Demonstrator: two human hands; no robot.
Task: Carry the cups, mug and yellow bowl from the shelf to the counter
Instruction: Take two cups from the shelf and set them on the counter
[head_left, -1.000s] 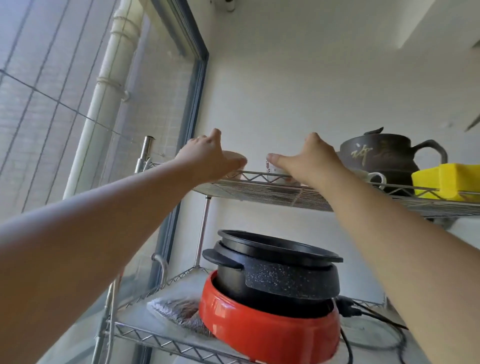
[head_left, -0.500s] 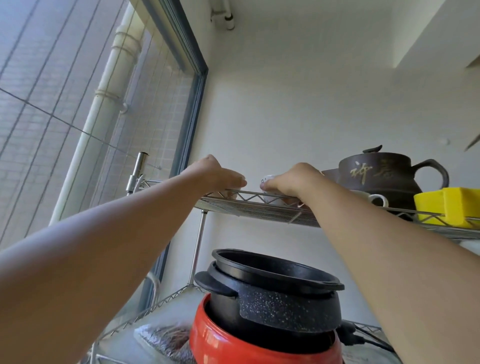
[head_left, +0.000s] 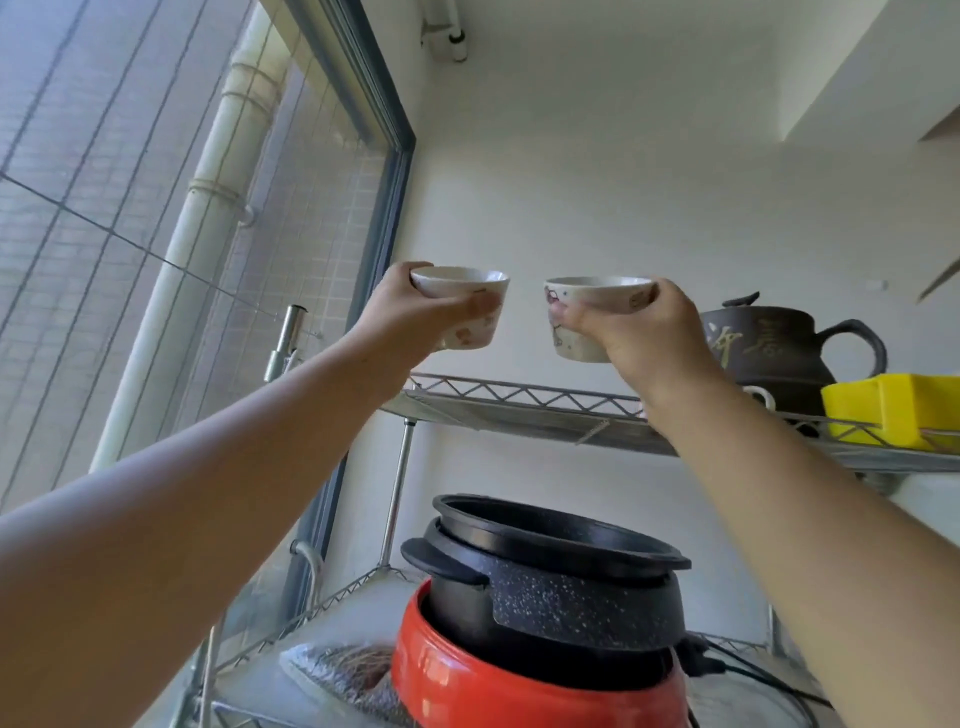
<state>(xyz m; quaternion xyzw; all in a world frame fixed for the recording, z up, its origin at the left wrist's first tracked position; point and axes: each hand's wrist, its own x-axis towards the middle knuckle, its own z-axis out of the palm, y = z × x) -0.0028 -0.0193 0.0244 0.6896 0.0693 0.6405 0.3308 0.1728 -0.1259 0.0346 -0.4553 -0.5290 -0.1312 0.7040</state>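
A white-walled corner beside a tall window (head_left: 156, 218) holds a wire shelf rack (head_left: 519, 410), seen from below. On the rack's lower tier sits the largest item, a red cooker base (head_left: 519, 691) with a speckled black pot (head_left: 561, 587) nested in it; what the pot holds cannot be seen from this angle. At the lower tier's left edge lies a clear bag (head_left: 337, 670) with something dark inside.

On the upper tier, toward its right end, stands a dark brown teapot (head_left: 779, 348) with pale lettering, and a yellow bowl (head_left: 893, 410) sits at the far right edge. A white mug (head_left: 761, 397) shows only its handle in front of the teapot, the rest hidden behind the forearm.

Both arms reach up above the upper tier's left half. The left hand (head_left: 415, 312) is clasped around a small white left cup (head_left: 467, 306) with faint reddish marks, held upright, clear of the shelf. The right hand (head_left: 639, 332) grasps the right cup (head_left: 582, 317), also white with a small pinkish drawing, level with the other and apart from it. Their insides are not visible.
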